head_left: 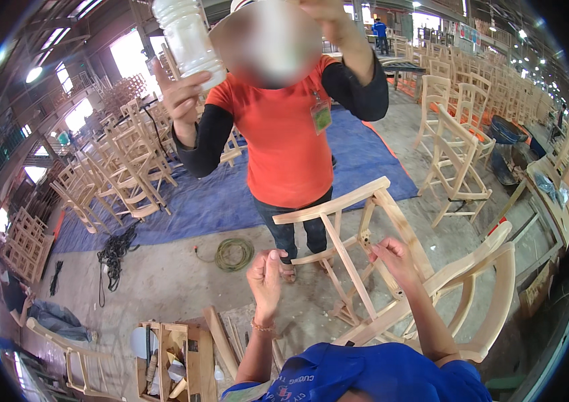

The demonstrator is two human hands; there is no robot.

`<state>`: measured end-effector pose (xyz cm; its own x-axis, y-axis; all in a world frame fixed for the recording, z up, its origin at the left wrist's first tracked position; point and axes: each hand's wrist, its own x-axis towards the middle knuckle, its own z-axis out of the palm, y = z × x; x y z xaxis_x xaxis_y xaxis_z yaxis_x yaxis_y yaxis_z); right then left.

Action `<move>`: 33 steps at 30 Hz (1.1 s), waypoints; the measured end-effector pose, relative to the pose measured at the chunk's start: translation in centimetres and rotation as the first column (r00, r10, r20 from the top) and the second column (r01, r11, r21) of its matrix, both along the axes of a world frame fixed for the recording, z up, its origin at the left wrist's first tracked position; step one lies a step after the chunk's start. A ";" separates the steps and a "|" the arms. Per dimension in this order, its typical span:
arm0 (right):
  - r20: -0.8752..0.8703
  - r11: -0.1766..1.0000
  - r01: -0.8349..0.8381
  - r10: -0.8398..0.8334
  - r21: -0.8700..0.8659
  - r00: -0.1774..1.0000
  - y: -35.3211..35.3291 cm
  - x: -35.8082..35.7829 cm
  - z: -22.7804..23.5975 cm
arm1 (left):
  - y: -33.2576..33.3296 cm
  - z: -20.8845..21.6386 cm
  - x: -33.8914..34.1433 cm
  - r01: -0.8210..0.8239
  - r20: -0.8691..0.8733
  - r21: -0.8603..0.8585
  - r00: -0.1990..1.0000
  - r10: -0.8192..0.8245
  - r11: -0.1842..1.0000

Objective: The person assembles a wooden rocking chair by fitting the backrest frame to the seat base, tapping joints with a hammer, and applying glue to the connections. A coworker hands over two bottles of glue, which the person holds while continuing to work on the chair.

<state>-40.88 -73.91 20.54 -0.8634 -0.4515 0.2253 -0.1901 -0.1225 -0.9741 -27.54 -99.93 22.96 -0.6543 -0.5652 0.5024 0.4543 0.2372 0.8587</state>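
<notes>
My left hand [266,281] is raised left of a bare wooden chair frame [350,268], its fingers curled and thumb pressed against them. Anything in that grip is too small to make out. Over the side of the frame, close to a rail with dark holes, my right hand [395,261] is closed in a pinch; what it may hold cannot be seen. The chair frame lies tilted in front of me. Facing me, a person in an orange shirt [284,141] lifts a whitish plastic bottle [191,43] in one hand and raises the other hand.
Another wooden chair [482,288] stands close at my right. A wooden tool box [194,362] and loose wood strips [221,342] lie at lower left. On the floor are a coiled hose [234,254], black cables [117,254] and a blue tarp [184,224]. Many chairs fill the background.
</notes>
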 end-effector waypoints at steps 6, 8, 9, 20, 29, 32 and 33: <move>0.011 0.997 -0.004 0.005 -0.081 1.000 1.5 0.3 -1.6 | -3.2 5.6 -1.0 -0.196 -0.147 -0.126 0.973 0.177 0.973; 0.014 0.999 0.016 -0.016 -0.050 1.000 1.4 0.9 -1.6 | -4.3 8.7 -1.2 -0.270 -0.266 -0.171 0.939 0.219 0.948; 0.026 0.998 0.014 -0.013 -0.065 1.000 1.4 1.1 -1.6 | -4.5 10.3 -1.3 -0.275 -0.314 -0.198 0.927 0.205 0.941; 0.122 0.989 0.139 -0.131 -0.059 0.984 3.7 2.3 -1.7 | -0.9 22.8 -6.4 -0.279 -0.451 -0.424 0.890 0.066 0.861; 0.107 0.981 0.181 -0.174 -0.064 0.979 6.4 2.9 -2.6 | -4.2 31.3 -10.2 -0.225 -0.353 -0.463 0.934 0.054 0.857; 0.115 0.983 0.163 -0.153 -0.080 0.981 6.6 2.7 -2.2 | -4.7 31.8 -11.1 0.166 -0.098 -0.473 0.966 -0.238 0.865; 0.123 0.982 0.170 -0.159 -0.082 0.980 6.5 2.7 -2.2 | -5.0 31.9 -11.8 0.175 -0.075 -0.484 0.968 -0.240 0.857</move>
